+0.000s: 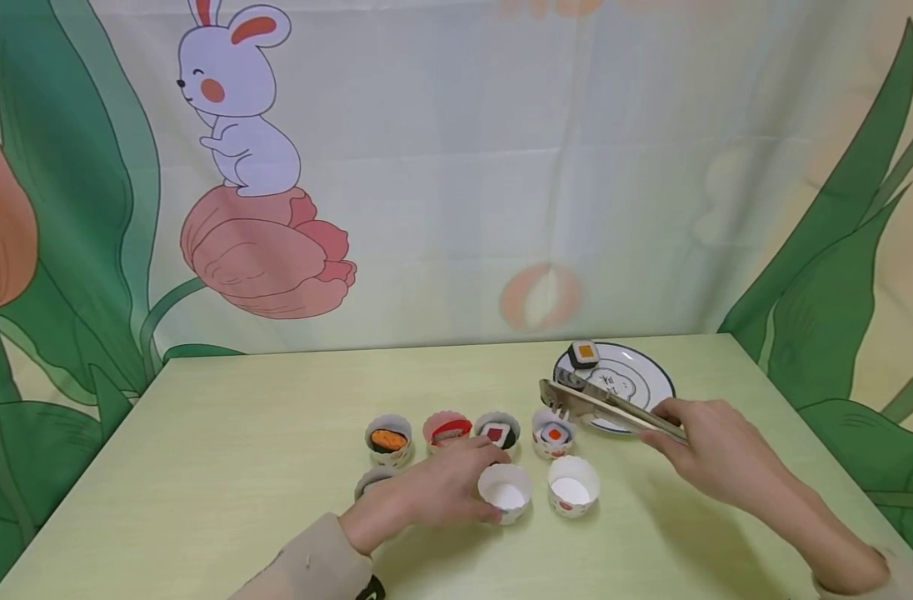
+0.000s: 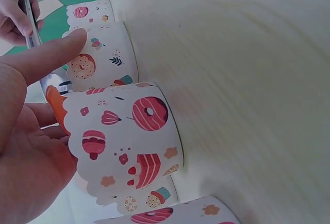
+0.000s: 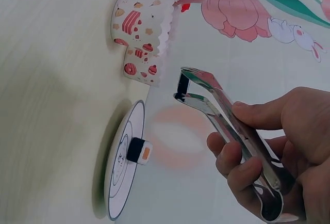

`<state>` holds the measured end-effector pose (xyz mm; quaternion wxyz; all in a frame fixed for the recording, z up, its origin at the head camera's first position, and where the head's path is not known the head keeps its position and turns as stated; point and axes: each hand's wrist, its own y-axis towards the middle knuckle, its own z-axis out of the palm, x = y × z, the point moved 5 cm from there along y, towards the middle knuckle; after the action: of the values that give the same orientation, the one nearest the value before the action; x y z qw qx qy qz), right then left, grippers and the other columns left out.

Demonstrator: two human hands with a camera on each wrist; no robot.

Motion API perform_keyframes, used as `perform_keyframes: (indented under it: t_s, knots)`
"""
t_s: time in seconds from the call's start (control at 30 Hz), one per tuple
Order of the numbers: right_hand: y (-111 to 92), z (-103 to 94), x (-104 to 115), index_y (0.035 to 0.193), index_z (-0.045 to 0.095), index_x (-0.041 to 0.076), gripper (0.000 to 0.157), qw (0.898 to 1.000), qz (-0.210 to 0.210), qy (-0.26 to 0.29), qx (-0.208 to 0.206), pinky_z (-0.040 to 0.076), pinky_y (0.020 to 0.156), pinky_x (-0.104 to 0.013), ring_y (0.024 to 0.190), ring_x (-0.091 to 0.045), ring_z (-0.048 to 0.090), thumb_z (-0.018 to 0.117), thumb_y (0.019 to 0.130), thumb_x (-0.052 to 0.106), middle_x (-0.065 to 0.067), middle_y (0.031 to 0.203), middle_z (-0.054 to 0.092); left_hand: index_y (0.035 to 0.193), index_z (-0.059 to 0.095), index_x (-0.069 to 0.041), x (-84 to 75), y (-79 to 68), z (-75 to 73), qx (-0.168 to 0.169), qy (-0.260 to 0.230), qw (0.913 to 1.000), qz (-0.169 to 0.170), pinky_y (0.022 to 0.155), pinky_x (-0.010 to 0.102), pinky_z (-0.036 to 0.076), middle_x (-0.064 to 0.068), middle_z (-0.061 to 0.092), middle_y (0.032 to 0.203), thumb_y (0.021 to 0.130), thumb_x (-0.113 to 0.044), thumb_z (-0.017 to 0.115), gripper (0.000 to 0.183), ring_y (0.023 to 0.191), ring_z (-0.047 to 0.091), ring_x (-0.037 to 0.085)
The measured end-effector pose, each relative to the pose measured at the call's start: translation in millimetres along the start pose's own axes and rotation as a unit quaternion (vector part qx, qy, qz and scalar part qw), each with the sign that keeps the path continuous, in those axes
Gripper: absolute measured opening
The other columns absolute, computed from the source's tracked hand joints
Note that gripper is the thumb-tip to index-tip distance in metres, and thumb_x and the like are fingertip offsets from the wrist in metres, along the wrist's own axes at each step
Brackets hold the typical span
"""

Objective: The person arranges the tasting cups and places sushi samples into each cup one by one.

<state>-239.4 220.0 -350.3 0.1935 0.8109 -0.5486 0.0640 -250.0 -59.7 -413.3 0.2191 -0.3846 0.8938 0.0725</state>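
My left hand (image 1: 445,483) holds the side of a white paper cup (image 1: 505,494) in the front row; in the left wrist view its thumb presses the cup's printed wall. With my right hand (image 1: 715,450) I grip metal tongs (image 1: 621,408). Their tips hover above the cups near the plate. A small black piece (image 3: 182,85) shows between the tips in the right wrist view; its kind is unclear. The back row of cups holds toy sushi: an orange-topped piece (image 1: 388,441), a red one (image 1: 451,430), a dark-edged roll (image 1: 497,433) and a white roll with orange centre (image 1: 555,433).
A blue-rimmed plate (image 1: 651,383) stands at the back right with one sushi roll (image 1: 583,354) on its edge. Another paper cup (image 1: 572,487) is right of the held one. A partly hidden cup (image 1: 372,478) lies left of my left hand. A printed curtain (image 1: 441,183) hangs behind the table.
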Motion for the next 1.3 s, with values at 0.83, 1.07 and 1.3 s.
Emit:
perform_keyframes:
  t_s: [0.83, 1.07, 1.3]
  knots:
    - [-19.1, -4.6, 28.0, 0.105, 0.075, 0.009, 0.019, 0.998, -0.044, 0.025, 0.029, 0.034, 0.051, -0.026, 0.059, -0.004, 0.042, 0.079, 0.092, 0.023, 0.014, 0.072, 0.056, 0.120, 0.067, -0.003, -1.0, -0.4, -0.9, -0.025, -0.010, 0.9993, 0.025, 0.099, 0.032, 0.047, 0.005, 0.065, 0.119, 0.082, -0.019, 0.088, 0.047, 0.113, 0.057, 0.018]
    - [-23.2, -3.5, 33.3, 0.105, 0.075, 0.010, 0.020, 0.997, -0.047, 0.036, 0.041, 0.037, 0.054, -0.026, 0.061, -0.003, 0.044, 0.079, 0.092, 0.024, 0.015, 0.075, 0.059, 0.121, 0.066, -0.001, -1.2, -0.8, -1.1, -0.026, -0.013, 0.9992, 0.028, 0.098, 0.032, 0.047, 0.007, 0.066, 0.120, 0.082, -0.018, 0.088, 0.048, 0.113, 0.057, 0.019]
    - [-29.9, -3.6, 37.7, 0.102, 0.074, 0.013, 0.015, 0.995, -0.069, 0.046, 0.046, 0.036, 0.051, -0.024, 0.058, 0.001, 0.041, 0.079, 0.093, 0.024, 0.018, 0.071, 0.053, 0.120, 0.067, -0.002, -0.4, -0.8, -1.3, -0.030, -0.009, 0.9989, 0.034, 0.099, 0.032, 0.046, 0.007, 0.066, 0.119, 0.082, -0.018, 0.088, 0.047, 0.113, 0.057, 0.019]
